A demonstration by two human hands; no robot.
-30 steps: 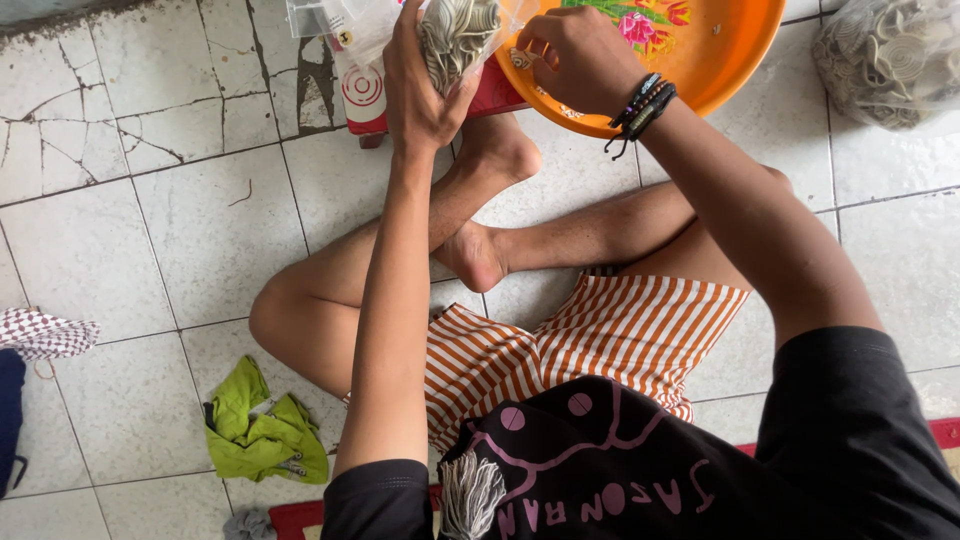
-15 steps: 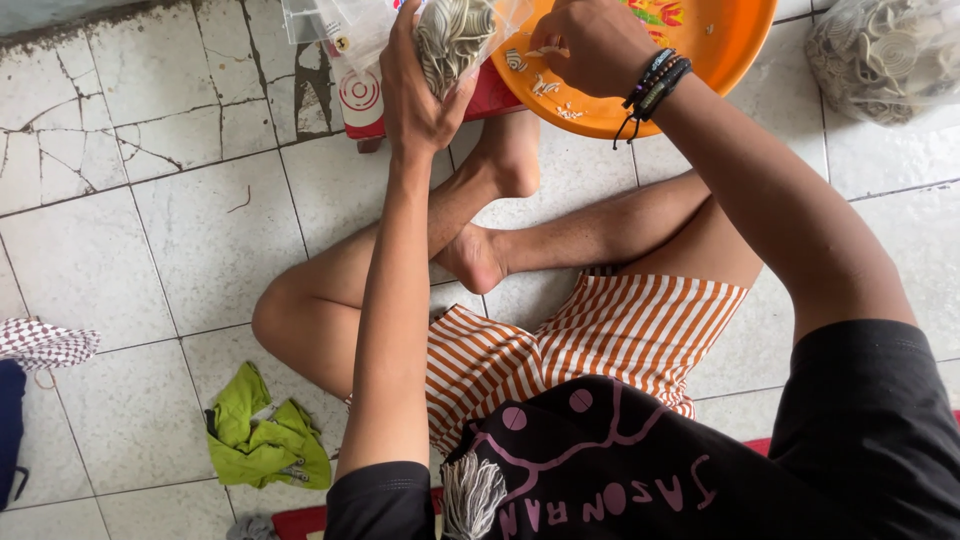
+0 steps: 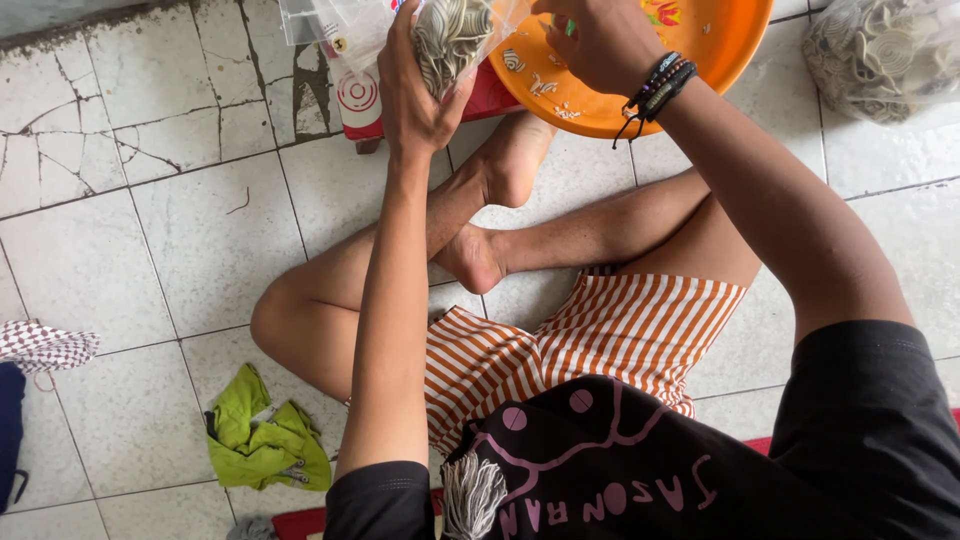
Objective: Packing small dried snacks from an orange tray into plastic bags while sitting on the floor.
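I sit cross-legged on a white tiled floor (image 3: pixel 150 240). My left hand (image 3: pixel 415 90) grips a clear plastic bag (image 3: pixel 455 35) stuffed with pale coiled crackers, held up in front of me. My right hand (image 3: pixel 590 40), with dark bracelets on the wrist, is closed at the mouth of that bag, above the near rim of an orange plastic basin (image 3: pixel 620 110). A few loose coiled crackers (image 3: pixel 545 85) lie inside the basin. Whether the right fingers pinch a cracker or the bag's edge is hidden.
A big clear bag of the same crackers (image 3: pixel 885 55) sits at the top right. A red-and-white box (image 3: pixel 360 105) lies under the basin's left side. A green rag (image 3: pixel 265 440) and a checked cloth (image 3: pixel 45 345) lie at the left.
My right hand has shifted left from the basin's middle to the bag's mouth. The left hand has kept the bag in about the same place.
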